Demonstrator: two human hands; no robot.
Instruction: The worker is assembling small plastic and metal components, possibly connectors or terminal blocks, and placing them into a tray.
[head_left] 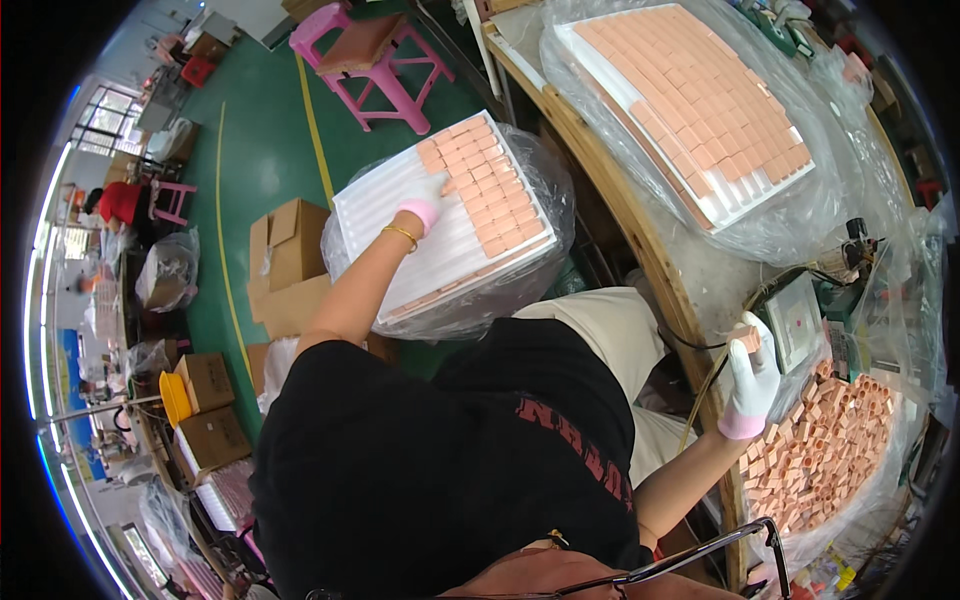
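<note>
My left hand (pixel 428 197), in a white glove with a pink cuff, reaches over a white ribbed tray (pixel 372 214). Its fingers close on a small copper-coloured piece (pixel 449 187) at the edge of the laid rows (pixel 490 190); the fingertips show only in part. At the right, my right hand (pixel 752 385), gloved alike, is raised above the bench with another copper-coloured piece (pixel 745 338) pinched between thumb and fingers. Below and right of it lies a heap of loose copper-coloured pieces (pixel 825 450), some showing round openings, on plastic film.
A fuller tray of such pieces (pixel 700 100) lies on the wooden-edged bench (pixel 640 235). Beside my right hand stands a grey-white box-shaped device (pixel 797 320) with cables. Cardboard boxes (pixel 290 245) and a pink stool (pixel 375 65) stand on the green floor.
</note>
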